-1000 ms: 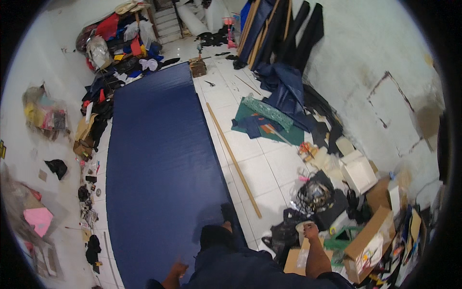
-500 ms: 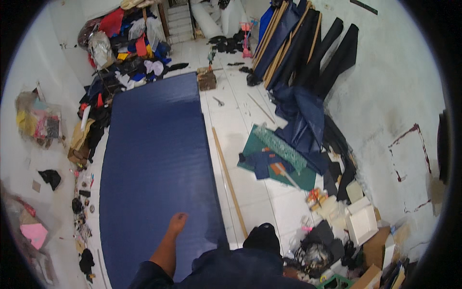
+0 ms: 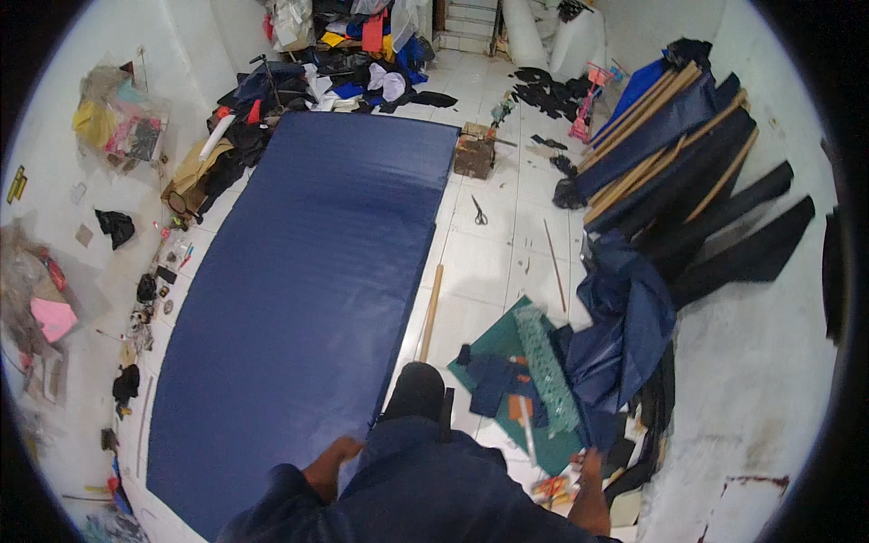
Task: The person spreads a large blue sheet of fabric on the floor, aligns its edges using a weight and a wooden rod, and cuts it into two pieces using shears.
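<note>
A long sheet of dark blue material (image 3: 299,290) lies flat on the floor at the left. My left hand (image 3: 344,450) is beside my body, over the sheet's near right part; its fingers are blurred and partly hidden. My right hand (image 3: 588,460) hangs lower right, by the near end of a crumpled dark blue sheet (image 3: 625,308) and the corner of a green mat (image 3: 566,457). Its fingers look bent, but whether anything is in them is unclear. On the mat are a greenish patterned strip (image 3: 548,371) and dark blue cut pieces (image 3: 493,380).
A wooden pole (image 3: 433,312) lies along the sheet's right edge. Scissors (image 3: 479,211) and a thin stick (image 3: 554,264) lie on the tiles. Material rolls and poles (image 3: 670,136) lean at the right wall. A brown box (image 3: 473,154) stands by the sheet's far corner; cloth scraps (image 3: 362,77) are heaped behind.
The view has turned, so the room's things sit farther right or lower. My left hand has drawn back from over the sheet toward my body. My right hand now shows clearly at lower right.
</note>
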Demonstrator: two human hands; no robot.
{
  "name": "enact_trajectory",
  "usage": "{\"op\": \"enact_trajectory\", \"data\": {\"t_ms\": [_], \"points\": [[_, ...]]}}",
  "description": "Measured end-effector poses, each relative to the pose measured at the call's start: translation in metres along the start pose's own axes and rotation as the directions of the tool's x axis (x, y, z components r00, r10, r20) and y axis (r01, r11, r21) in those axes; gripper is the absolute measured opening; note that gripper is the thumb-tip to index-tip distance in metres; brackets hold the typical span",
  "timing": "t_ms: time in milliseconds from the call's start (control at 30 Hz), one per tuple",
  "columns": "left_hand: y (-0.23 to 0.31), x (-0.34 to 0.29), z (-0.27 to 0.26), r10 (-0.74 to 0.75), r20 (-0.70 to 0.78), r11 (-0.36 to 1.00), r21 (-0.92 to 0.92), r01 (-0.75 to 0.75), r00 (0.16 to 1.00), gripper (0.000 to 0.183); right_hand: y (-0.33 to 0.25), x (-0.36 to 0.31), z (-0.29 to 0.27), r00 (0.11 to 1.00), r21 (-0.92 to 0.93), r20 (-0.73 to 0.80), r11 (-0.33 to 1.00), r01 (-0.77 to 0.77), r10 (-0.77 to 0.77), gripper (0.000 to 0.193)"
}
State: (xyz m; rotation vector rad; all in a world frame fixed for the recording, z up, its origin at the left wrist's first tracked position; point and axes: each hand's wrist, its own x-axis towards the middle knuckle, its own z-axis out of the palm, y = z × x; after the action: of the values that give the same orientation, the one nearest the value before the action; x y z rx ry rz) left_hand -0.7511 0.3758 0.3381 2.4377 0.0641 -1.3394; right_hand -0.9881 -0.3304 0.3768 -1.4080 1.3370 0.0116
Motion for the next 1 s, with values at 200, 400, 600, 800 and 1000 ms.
{"op": "enact_trajectory", "data": {"t_ms": [200, 400, 600, 800, 1000], "points": [[0.006, 0.069, 0.0, -0.46, 0.319, 0.83, -0.177, 0.529, 0.828, 0.039, -0.389, 0.089, 0.139, 0.912, -0.487, 0.404, 0.826, 0.285, -0.076, 0.072], [0.169, 0.233, -0.16, 0.182, -0.085, 0.965, 0.204, -0.162, 0.98, 0.047, -0.405, 0.19, 0.372, 0.554, -0.539, 0.819, 0.132, 0.832, -0.148, 0.077], [0.459, 0.235, -0.39, 0.039, -0.492, 0.537, -0.724, -0.433, 0.87, 0.043, -0.554, 0.159, 0.488, 0.349, -0.358, 0.933, 0.113, 0.927, 0.087, 0.043], [0.526, 0.273, -0.416, -0.103, -0.483, 0.739, -0.622, -0.258, 0.87, 0.045, -0.748, 0.237, 0.54, 0.231, -0.197, 0.955, -0.181, 0.964, 0.186, 0.05], [0.621, 0.358, -0.344, -0.335, -0.339, 0.721, -0.693, 0.007, 0.879, 0.046, -0.845, 0.404, 0.639, 0.009, 0.117, 0.893, -0.252, 0.961, 0.45, 0.037]]}}
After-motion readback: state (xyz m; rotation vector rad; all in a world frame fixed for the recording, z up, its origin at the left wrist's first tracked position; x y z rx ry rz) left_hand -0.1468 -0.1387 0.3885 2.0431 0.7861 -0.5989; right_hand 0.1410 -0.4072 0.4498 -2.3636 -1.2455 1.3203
